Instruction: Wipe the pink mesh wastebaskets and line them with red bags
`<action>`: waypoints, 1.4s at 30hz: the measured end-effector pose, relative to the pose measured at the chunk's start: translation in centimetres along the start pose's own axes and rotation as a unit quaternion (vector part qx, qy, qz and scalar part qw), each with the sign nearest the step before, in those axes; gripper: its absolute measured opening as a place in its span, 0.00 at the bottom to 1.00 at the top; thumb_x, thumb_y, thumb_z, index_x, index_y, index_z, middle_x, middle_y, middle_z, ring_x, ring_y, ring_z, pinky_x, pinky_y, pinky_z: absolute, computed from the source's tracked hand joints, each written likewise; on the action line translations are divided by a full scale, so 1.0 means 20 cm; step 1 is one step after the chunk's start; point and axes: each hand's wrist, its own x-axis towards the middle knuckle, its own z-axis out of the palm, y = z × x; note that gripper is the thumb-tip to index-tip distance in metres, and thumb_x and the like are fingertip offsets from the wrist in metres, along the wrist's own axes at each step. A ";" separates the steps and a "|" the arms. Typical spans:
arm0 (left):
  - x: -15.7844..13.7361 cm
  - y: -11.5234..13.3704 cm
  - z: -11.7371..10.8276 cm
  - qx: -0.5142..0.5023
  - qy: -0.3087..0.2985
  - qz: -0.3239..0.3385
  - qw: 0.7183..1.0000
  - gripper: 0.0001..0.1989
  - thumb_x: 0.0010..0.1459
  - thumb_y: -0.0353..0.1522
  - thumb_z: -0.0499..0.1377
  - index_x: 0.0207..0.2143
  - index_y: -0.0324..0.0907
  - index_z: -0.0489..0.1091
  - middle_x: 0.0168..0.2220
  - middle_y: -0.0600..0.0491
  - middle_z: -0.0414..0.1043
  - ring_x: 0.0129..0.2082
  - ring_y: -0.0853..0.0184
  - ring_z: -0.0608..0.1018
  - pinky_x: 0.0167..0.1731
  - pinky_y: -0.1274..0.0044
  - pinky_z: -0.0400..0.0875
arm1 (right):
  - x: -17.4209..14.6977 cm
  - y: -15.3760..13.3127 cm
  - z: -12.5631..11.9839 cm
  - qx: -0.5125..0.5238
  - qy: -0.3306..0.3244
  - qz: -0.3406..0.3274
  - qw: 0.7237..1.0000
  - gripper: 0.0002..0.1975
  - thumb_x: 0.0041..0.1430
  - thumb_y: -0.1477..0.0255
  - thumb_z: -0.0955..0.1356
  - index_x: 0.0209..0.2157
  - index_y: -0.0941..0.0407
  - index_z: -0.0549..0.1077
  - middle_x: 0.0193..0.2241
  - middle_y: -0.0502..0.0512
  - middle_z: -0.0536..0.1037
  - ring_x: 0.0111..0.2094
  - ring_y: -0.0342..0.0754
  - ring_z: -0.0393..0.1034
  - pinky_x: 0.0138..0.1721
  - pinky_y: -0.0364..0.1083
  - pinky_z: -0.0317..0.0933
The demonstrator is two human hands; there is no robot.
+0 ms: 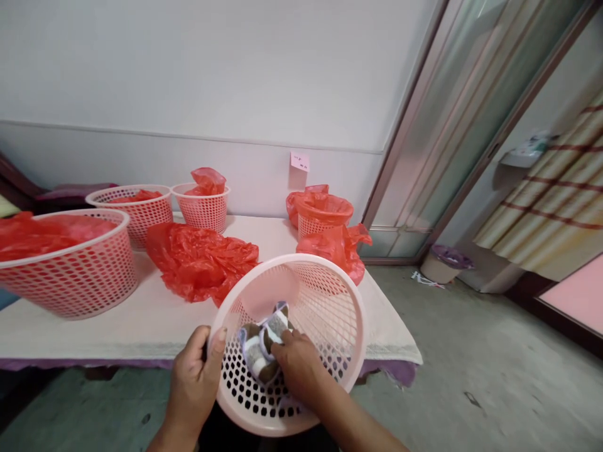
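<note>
A pale pink perforated plastic basket (330,276) is tilted toward me, its open mouth facing up. My left hand (196,376) is closed on the left side of its rim, thumb on the inside. Down in the basket lies a folded striped cloth (257,351) in brown, grey and white with purple edging. My right hand (301,364) reaches inside, its curled fingers on the right part of this cloth; the fingertips are partly hidden. Just beyond the basket, a crumpled red plastic bag (202,260) lies on the table.
Several pink baskets with red bags stand on the white-covered table (155,339), including a large basket (80,282) at left and a red-lined basket (325,210) at back right. Another red bag (330,248) lies before it. A bin (440,267) sits on the floor near the door.
</note>
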 end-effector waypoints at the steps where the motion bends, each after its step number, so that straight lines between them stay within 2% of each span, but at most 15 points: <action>1: 0.01 0.01 0.00 0.008 0.006 0.007 1.000 0.18 0.61 0.43 0.54 0.22 0.45 0.56 0.19 0.62 0.53 0.20 0.72 0.60 0.21 0.80 0.58 | -0.01 -0.01 -0.02 0.037 -0.001 -0.009 0.999 0.09 0.51 0.77 0.66 0.36 0.57 0.74 0.38 0.61 0.76 0.39 0.55 0.71 0.41 0.50 0.63; 5: 0.04 0.02 -0.03 0.026 0.021 0.020 0.999 0.18 0.60 0.44 0.55 0.22 0.45 0.56 0.18 0.62 0.53 0.19 0.72 0.61 0.21 0.80 0.58 | -0.11 -0.10 -0.07 0.202 -0.001 -0.089 0.975 0.09 0.53 0.80 0.65 0.34 0.53 0.73 0.36 0.52 0.75 0.35 0.46 0.71 0.36 0.41 0.62; 7: 0.07 0.02 -0.04 0.031 0.030 0.014 0.999 0.19 0.60 0.44 0.55 0.22 0.45 0.56 0.18 0.62 0.53 0.20 0.72 0.61 0.21 0.80 0.57 | -0.15 -0.14 -0.05 0.227 0.010 -0.138 0.964 0.07 0.54 0.75 0.69 0.36 0.52 0.72 0.38 0.51 0.74 0.37 0.46 0.71 0.37 0.41 0.62; 11: 0.13 0.04 -0.05 0.028 0.036 0.008 0.999 0.19 0.61 0.44 0.54 0.22 0.45 0.55 0.19 0.62 0.52 0.21 0.72 0.60 0.22 0.80 0.57 | -0.17 -0.18 0.10 0.109 0.099 -0.170 0.974 0.20 0.54 0.64 0.71 0.48 0.50 0.69 0.39 0.56 0.74 0.38 0.54 0.69 0.38 0.49 0.64; 14: 0.15 0.05 -0.03 0.003 0.021 0.008 1.000 0.19 0.61 0.43 0.55 0.22 0.45 0.54 0.20 0.62 0.51 0.21 0.72 0.59 0.23 0.80 0.57 | -0.15 -0.19 0.22 0.048 0.156 -0.162 0.973 0.24 0.57 0.67 0.69 0.55 0.51 0.66 0.40 0.60 0.75 0.37 0.56 0.68 0.37 0.52 0.64; 17: 0.12 0.07 -0.01 -0.041 0.007 -0.012 0.999 0.18 0.61 0.44 0.55 0.23 0.45 0.55 0.20 0.62 0.51 0.22 0.72 0.59 0.23 0.80 0.57 | -0.14 -0.19 0.25 0.079 0.150 -0.165 0.972 0.24 0.53 0.70 0.70 0.53 0.52 0.68 0.41 0.60 0.75 0.38 0.56 0.68 0.38 0.52 0.65; 22: -0.03 0.06 0.04 -0.120 -0.056 -0.097 0.986 0.18 0.60 0.47 0.55 0.25 0.45 0.59 0.22 0.61 0.56 0.23 0.70 0.62 0.23 0.80 0.61 | -0.09 -0.23 0.09 0.215 0.165 -0.124 0.955 0.27 0.45 0.78 0.69 0.50 0.54 0.69 0.44 0.61 0.73 0.44 0.58 0.67 0.44 0.54 0.65; 24: -0.09 0.04 0.07 -0.155 -0.068 -0.116 0.979 0.18 0.60 0.48 0.54 0.27 0.45 0.62 0.24 0.59 0.62 0.25 0.69 0.66 0.27 0.79 0.66 | -0.07 -0.26 0.00 0.286 0.187 -0.102 0.934 0.28 0.49 0.80 0.67 0.54 0.52 0.67 0.47 0.59 0.72 0.48 0.56 0.66 0.48 0.53 0.64; 28: -0.13 0.02 0.06 -0.146 -0.040 -0.111 0.982 0.19 0.60 0.49 0.53 0.27 0.44 0.66 0.23 0.57 0.65 0.25 0.68 0.68 0.27 0.79 0.67 | -0.06 -0.30 -0.13 0.360 0.167 -0.149 0.906 0.24 0.60 0.74 0.67 0.58 0.50 0.63 0.49 0.57 0.71 0.50 0.52 0.66 0.50 0.49 0.63; 31: -0.08 0.02 0.01 -0.087 -0.013 -0.070 0.994 0.19 0.60 0.47 0.54 0.23 0.44 0.62 0.19 0.59 0.60 0.21 0.70 0.64 0.21 0.80 0.61 | -0.07 -0.25 -0.13 0.310 0.110 -0.139 0.934 0.15 0.59 0.73 0.68 0.48 0.51 0.71 0.44 0.55 0.73 0.44 0.50 0.69 0.44 0.45 0.64; 34: -0.02 0.03 -0.03 -0.040 0.023 -0.024 0.999 0.19 0.60 0.44 0.54 0.21 0.45 0.56 0.18 0.61 0.54 0.20 0.72 0.60 0.20 0.81 0.58 | -0.08 -0.13 -0.10 0.124 0.028 -0.087 0.988 0.09 0.53 0.73 0.71 0.39 0.56 0.75 0.40 0.60 0.75 0.41 0.56 0.70 0.43 0.51 0.64; 36: 0.00 0.04 -0.05 -0.008 0.021 0.001 1.000 0.19 0.60 0.43 0.55 0.21 0.45 0.56 0.18 0.62 0.52 0.19 0.72 0.60 0.20 0.81 0.57 | -0.07 -0.05 -0.10 -0.006 -0.014 -0.037 0.999 0.06 0.56 0.76 0.67 0.35 0.58 0.77 0.38 0.65 0.76 0.42 0.61 0.70 0.42 0.56 0.64; 38: 0.03 0.04 -0.07 0.024 0.005 0.026 0.999 0.18 0.60 0.42 0.54 0.21 0.44 0.57 0.18 0.62 0.52 0.19 0.73 0.60 0.21 0.81 0.57 | -0.08 0.02 -0.12 -0.078 -0.029 0.001 0.996 0.11 0.58 0.79 0.63 0.33 0.60 0.77 0.38 0.68 0.76 0.42 0.63 0.71 0.41 0.57 0.63; 40: 0.06 0.06 -0.09 0.051 -0.007 0.044 0.998 0.18 0.60 0.43 0.54 0.21 0.44 0.58 0.17 0.62 0.54 0.19 0.73 0.61 0.21 0.81 0.57 | -0.10 0.03 -0.14 -0.076 -0.028 -0.002 0.997 0.09 0.56 0.79 0.64 0.34 0.59 0.77 0.38 0.66 0.76 0.41 0.62 0.71 0.41 0.56 0.64; 42: 0.09 0.08 -0.11 0.071 -0.006 0.051 0.996 0.19 0.60 0.44 0.54 0.21 0.44 0.58 0.17 0.62 0.55 0.19 0.73 0.62 0.21 0.81 0.58 | -0.15 0.00 -0.14 -0.017 -0.031 -0.045 0.998 0.07 0.53 0.77 0.67 0.34 0.57 0.76 0.37 0.62 0.76 0.40 0.57 0.71 0.41 0.52 0.64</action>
